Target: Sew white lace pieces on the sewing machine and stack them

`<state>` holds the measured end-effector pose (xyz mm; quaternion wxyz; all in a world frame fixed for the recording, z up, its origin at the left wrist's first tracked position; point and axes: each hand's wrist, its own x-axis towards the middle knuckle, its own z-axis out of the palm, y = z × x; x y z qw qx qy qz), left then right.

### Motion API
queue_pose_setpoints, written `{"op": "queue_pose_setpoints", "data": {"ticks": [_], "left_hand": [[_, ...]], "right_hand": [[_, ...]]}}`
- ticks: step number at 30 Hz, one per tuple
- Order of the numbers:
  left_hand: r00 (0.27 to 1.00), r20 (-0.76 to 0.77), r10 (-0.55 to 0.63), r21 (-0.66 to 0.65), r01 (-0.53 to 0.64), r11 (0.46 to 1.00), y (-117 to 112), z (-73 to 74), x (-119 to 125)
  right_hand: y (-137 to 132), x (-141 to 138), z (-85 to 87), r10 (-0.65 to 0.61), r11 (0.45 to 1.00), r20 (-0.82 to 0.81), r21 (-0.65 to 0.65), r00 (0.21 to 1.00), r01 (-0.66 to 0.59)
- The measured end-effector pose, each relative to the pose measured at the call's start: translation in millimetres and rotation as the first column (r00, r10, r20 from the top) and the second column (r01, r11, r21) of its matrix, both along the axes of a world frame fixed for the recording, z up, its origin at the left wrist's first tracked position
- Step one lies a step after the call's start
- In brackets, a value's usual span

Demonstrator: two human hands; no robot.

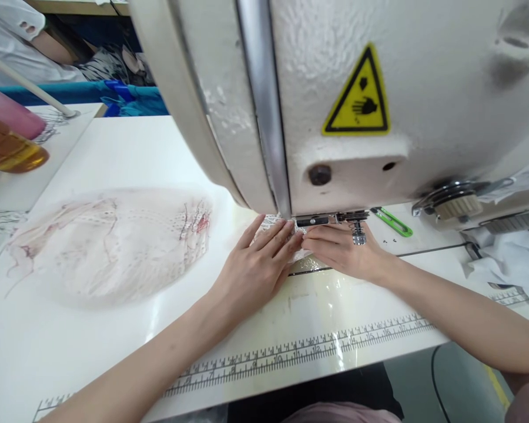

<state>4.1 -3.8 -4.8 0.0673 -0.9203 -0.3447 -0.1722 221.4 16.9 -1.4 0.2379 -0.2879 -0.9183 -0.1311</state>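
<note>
Under the head of a sewing machine (pixel 229 88), a small piece of white patterned lace fabric (pixel 300 255) lies on the bed, mostly covered by my fingers. My left hand (pixel 258 267) rests flat on its left part, fingers stretched forward and somewhat apart. From the right, my right hand (pixel 348 249) reaches in with fingers pressed together at the fabric's edge, its thumb hidden. The fingertips of both hands nearly meet in front of a metal attachment (pixel 321 220) below the machine head. The needle is out of sight.
Left on the white table lies a sheer whitish cloth pile (pixel 127 247) with reddish threads. Green thread snips (pixel 392 222) lie behind my right hand. A printed ruler (pixel 291 355) follows the front edge. Pink (pixel 13 111) and amber (pixel 9 147) items stand far left; another person's arm (pixel 53 47) shows behind.
</note>
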Motion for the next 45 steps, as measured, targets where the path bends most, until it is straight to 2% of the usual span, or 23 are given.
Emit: {"op": "queue_pose_setpoints", "data": {"ticks": [3,10,14,17,21,25,28,31,35,41,45], "left_hand": [[1.0,0.005,0.011,-0.016,-0.011,1.0,0.9,-0.7,0.5],[0.999,-0.022,0.04,-0.009,-0.04,0.999,3.5,-1.3,2.8],[0.999,-0.031,0.038,0.03,-0.037,0.999,1.4,1.0,2.9],[0.999,-0.043,-0.025,0.064,0.028,0.998,-0.6,2.6,0.1],[0.995,-0.053,-0.078,0.076,0.082,0.994,1.2,2.3,-5.7],[0.991,-0.079,-0.108,0.067,0.113,0.991,7.4,2.7,-11.5],[0.99,-0.073,-0.124,0.02,0.126,0.992,12.2,3.3,-15.8],[0.993,-0.049,-0.111,-0.036,0.109,0.993,15.6,2.2,-19.4],[0.995,-0.062,-0.08,-0.046,0.077,0.996,16.3,-1.1,-21.3],[0.994,-0.099,-0.051,0.026,0.054,0.998,11.1,-1.7,-16.1],[0.993,-0.113,-0.045,0.144,0.061,0.988,6.7,0.7,-10.3]], "right_hand": [[0.3,1.7,0.5,0.002,1.0,0.002,-0.025,1.0,-0.002],[-3.0,-1.1,3.3,-0.109,0.993,0.004,-0.042,0.994,0.109],[-0.8,-0.5,1.9,-0.08,0.997,-0.013,-0.015,0.997,0.08],[2.0,0.6,-3.1,-0.044,0.999,0.019,0.009,0.999,0.043],[5.9,0.5,-11.2,0.058,0.993,0.053,-0.11,0.997,-0.052],[4.5,-3.0,-12.8,0.086,0.98,0.071,-0.184,0.994,-0.072],[-0.6,-7.5,-11.7,0.062,0.987,0.071,-0.151,0.996,-0.051],[-5.5,-12.0,-10.6,0.018,0.998,0.082,-0.064,0.997,-0.013],[-7.2,-14.9,-9.2,0.01,1.0,0.114,-0.014,0.993,-0.008],[-3.3,-12.2,-11.3,0.025,1.0,0.109,0.011,0.994,-0.026],[-2.2,-11.0,-13.5,0.012,1.0,0.087,-0.012,0.996,-0.011]]}}
